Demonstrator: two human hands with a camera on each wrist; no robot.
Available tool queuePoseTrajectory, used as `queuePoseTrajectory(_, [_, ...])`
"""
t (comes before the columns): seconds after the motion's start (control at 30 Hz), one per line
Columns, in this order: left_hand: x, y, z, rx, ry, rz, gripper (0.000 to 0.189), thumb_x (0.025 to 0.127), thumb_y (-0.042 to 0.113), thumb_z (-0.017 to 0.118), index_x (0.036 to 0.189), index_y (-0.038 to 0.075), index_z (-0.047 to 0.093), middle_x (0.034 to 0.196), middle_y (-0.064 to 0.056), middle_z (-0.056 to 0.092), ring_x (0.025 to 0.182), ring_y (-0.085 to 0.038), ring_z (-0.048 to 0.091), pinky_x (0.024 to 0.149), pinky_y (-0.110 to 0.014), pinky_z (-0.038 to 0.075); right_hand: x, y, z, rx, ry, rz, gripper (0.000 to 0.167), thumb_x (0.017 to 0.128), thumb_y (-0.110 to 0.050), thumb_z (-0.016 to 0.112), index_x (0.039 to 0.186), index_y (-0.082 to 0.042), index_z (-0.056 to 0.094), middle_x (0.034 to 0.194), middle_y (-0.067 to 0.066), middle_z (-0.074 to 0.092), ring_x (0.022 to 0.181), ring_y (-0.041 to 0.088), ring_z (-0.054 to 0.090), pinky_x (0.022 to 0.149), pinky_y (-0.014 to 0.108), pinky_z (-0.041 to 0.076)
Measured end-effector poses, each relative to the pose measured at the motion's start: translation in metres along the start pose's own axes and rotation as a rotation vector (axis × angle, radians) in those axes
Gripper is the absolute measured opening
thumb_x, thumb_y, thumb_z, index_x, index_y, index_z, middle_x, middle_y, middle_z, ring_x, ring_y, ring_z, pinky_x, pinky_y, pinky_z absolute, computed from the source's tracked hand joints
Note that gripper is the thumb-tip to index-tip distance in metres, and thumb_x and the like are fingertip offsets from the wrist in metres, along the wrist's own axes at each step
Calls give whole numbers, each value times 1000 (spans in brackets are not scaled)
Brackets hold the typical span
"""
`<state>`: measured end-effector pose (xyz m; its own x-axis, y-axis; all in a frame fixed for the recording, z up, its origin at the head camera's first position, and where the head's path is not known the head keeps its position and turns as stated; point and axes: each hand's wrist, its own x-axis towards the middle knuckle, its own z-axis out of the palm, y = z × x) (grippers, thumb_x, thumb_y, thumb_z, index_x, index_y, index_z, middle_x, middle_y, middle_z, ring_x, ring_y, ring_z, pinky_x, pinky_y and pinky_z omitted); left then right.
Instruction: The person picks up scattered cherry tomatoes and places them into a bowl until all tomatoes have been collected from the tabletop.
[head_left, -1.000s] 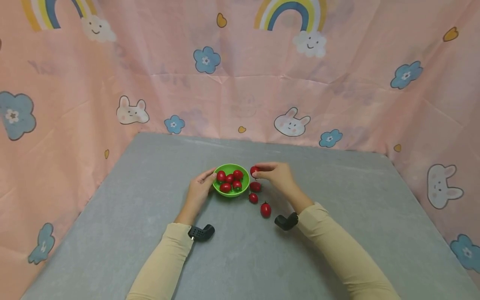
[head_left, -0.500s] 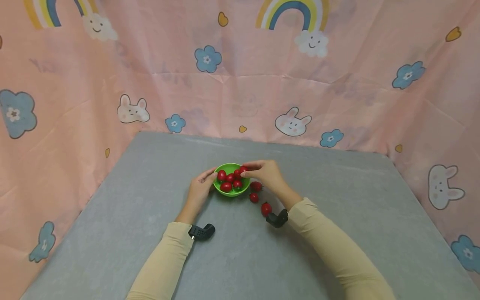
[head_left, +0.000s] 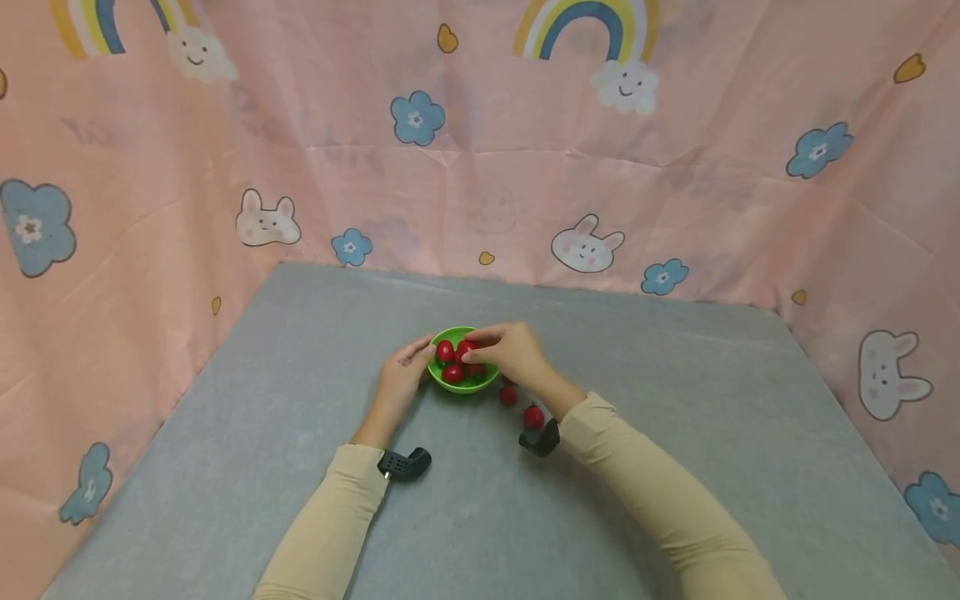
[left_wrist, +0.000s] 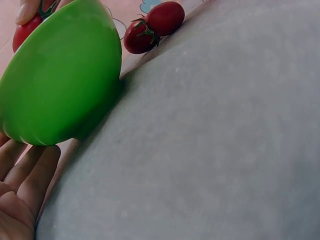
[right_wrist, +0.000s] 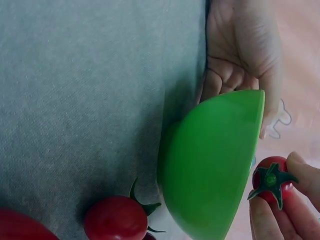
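A green bowl (head_left: 463, 389) holding several red cherry tomatoes (head_left: 453, 374) stands on the table. My left hand (head_left: 397, 383) grips its left side, thumb at the rim and fingers against the outer wall, as the right wrist view shows. Above the bowl, my right hand (head_left: 517, 354) pinches a cherry tomato (right_wrist: 270, 179) with a green star-shaped stalk between thumb and fingers. The right hand hides part of the bowl's contents in the head view.
Loose cherry tomatoes lie right of the bowl, one close to it (head_left: 508, 396) and another nearer the front (head_left: 533, 417), beside the black wrist camera (head_left: 540, 439). A pink patterned curtain (head_left: 480, 192) hangs behind the grey table (head_left: 300, 350).
My right hand has moved left with the cherry tomato, from beside the bowl to over it. The left hand keeps its hold on the bowl, which stays in place.
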<state>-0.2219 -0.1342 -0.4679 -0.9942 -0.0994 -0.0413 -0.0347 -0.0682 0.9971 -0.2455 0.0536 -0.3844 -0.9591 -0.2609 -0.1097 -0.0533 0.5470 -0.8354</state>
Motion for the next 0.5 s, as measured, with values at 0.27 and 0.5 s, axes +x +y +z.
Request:
queuePoseTrajectory(0.27, [-1,0,0,13,0,-3,41,100,28,61,135,8,62,136,-12,63,121,-17,61,84,-11,52,1,4,2,-82,-43,-33,34,79,-20,85,112,-12,77,115,8,75,116,25,63,98,40,55])
queuePoseTrajectory(0.5, [-1,2,1,-1,8,-6,39,100,24,61,135,7,62,135,-14,63,112,-10,63,83,-12,53,3,6,6,-146,-86,-49,33,79,-21,85,110,-12,78,114,8,75,112,24,63,98,41,53])
